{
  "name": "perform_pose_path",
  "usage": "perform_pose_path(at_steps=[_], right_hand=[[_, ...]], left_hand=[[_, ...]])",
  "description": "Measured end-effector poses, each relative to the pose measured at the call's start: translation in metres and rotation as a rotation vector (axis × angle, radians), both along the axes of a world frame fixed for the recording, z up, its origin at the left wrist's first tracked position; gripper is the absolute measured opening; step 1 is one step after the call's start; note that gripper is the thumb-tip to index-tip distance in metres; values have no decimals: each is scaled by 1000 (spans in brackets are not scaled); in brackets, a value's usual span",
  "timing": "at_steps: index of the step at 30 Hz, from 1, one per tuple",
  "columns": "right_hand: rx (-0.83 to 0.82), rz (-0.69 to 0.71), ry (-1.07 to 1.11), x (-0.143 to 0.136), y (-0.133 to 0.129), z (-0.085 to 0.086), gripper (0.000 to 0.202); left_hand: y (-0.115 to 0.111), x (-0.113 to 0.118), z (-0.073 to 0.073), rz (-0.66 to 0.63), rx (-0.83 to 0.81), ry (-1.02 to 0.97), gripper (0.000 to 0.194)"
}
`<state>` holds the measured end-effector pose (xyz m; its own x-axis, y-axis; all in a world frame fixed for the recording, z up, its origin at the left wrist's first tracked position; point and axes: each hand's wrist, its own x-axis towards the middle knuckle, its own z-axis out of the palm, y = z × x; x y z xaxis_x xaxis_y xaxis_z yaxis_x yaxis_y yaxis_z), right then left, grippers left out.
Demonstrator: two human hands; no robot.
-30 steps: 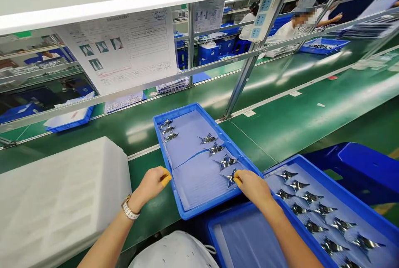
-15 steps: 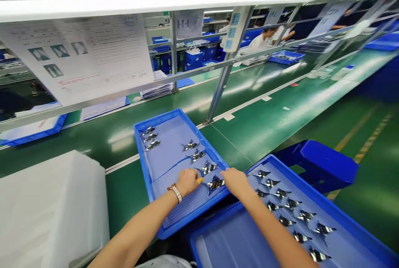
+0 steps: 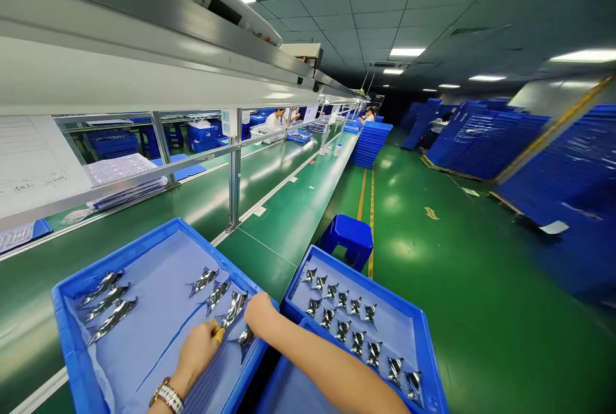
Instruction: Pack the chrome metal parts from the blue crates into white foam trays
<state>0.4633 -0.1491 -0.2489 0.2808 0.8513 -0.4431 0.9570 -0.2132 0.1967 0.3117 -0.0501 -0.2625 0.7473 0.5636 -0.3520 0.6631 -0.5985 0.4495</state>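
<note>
My left hand [image 3: 199,346], with yellow covers on its fingertips and a watch at the wrist, is closed at the lower left end of a shiny curved metal part [image 3: 235,309]. Against that part's other end is my right hand [image 3: 261,316], fingers curled and mostly hidden. Both hands are over a blue tray [image 3: 62,330] lined with pale sheet. Another shiny part [image 3: 244,341] lies just below, partly covered by my right hand. Two more parts [image 3: 204,280] sit above in the same column, and three longer-looking ones [image 3: 113,319] lie along the tray's left side.
A second blue tray [image 3: 428,337] to the right holds rows of shiny parts, with another blue tray [image 3: 293,391] partly under my right arm. A blue stool [image 3: 353,231] stands on the floor beyond. Metal posts [image 3: 234,183] rise from the green bench [image 3: 274,221].
The view has swung right and up, showing the aisle and ceiling. My hands have shifted from the nearest part in the right column to the one above it.
</note>
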Motion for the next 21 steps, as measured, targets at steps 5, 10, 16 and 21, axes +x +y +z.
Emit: perform_pose_path(at_steps=[5,10,16,21], right_hand=[[-93,66,-25,4,-1,-1,13],[-168,125,-71,2,2,-4,15],[-193,208,-106,0,5,-1,13],[-146,315,-85,2,-2,23,8]], left_hand=[[11,-25,9,28,5,-136,26],[18,-69,17,87,-34,-310,30],[32,-124,35,242,-151,-284,39],[41,-176,23,273,-108,-206,54]])
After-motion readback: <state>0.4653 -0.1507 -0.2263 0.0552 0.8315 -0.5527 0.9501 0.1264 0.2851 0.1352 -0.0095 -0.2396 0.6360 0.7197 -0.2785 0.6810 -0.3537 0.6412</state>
